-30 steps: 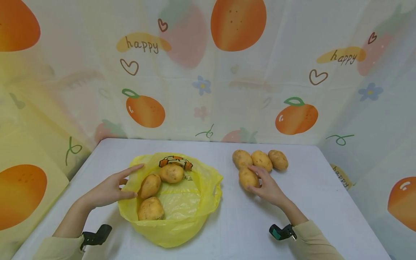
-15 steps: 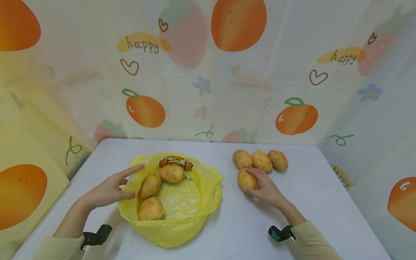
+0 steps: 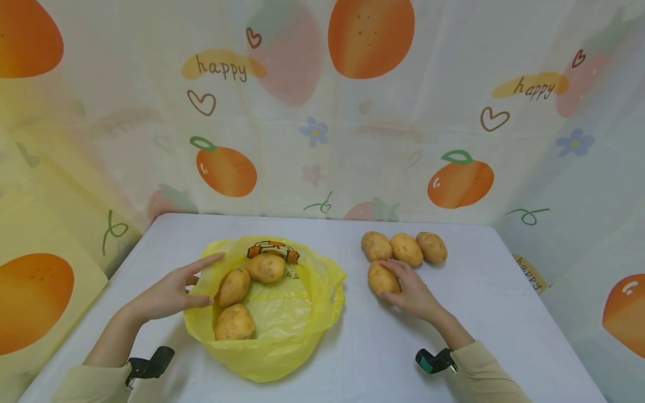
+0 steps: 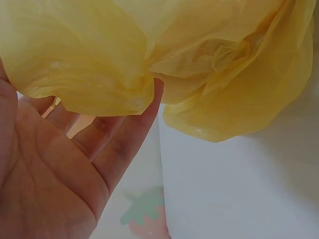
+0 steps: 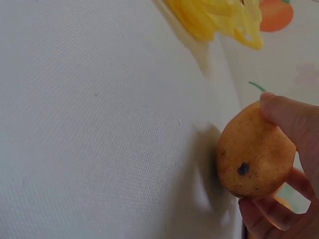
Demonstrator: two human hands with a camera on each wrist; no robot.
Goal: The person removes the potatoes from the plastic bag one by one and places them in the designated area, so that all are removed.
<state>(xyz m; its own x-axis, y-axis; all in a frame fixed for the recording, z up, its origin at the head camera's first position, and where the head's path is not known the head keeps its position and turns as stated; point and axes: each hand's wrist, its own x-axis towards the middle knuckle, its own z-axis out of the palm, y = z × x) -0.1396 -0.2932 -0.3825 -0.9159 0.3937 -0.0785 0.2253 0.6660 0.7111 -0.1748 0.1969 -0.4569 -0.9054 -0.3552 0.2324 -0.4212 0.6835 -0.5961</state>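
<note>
My right hand point(image 3: 410, 291) grips a potato point(image 3: 383, 278) between thumb and fingers, right of the bag. The right wrist view shows a dark spot on this potato point(image 5: 256, 152), with the thumb on one side and fingers on the other. A yellow plastic bag point(image 3: 274, 358) stands with its mouth wide, holding three potatoes: a back one point(image 3: 267, 268), a middle one point(image 3: 234, 287) and a front one point(image 3: 235, 323). My left hand point(image 3: 163, 294) touches the bag's left side with fingers spread and fairly straight. In the left wrist view, the bag point(image 4: 109, 74) partly hides the fingertips.
Three more potatoes lie in a row behind the right hand: a left one point(image 3: 375, 246), a middle one point(image 3: 406, 249) and a right one point(image 3: 431, 248). The white table point(image 3: 373, 352) meets a fruit-printed cloth point(image 3: 322, 151) at its back edge.
My right hand and the potato it grips have shifted slightly left. The left hand and the bag stay where they were.
</note>
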